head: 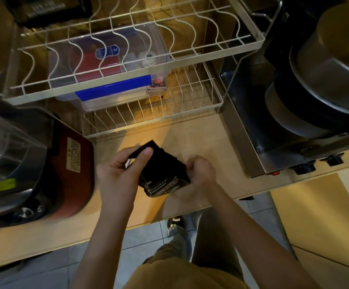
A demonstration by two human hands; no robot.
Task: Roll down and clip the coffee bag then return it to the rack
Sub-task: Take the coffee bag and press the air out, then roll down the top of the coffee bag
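Left hand (119,174) pinches the black coffee bag's (163,178) top flap at centre frame, while right hand (200,174) grips its side, steadying it over the worktop (190,138) for rolling.

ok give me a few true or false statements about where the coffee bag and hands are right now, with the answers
1. Both hands grip the black coffee bag. True: the left hand holds its top end, the right hand its side.
2. The bag already sits in the wire rack. False: it is held over the wooden counter, in front of the rack.
3. A clear box with a blue lid sits on the rack's lower tier. True.
4. The rack's upper tier is full of plates. False: its slots hold nothing.
5. The right hand holds a mug. False: it holds only the bag.
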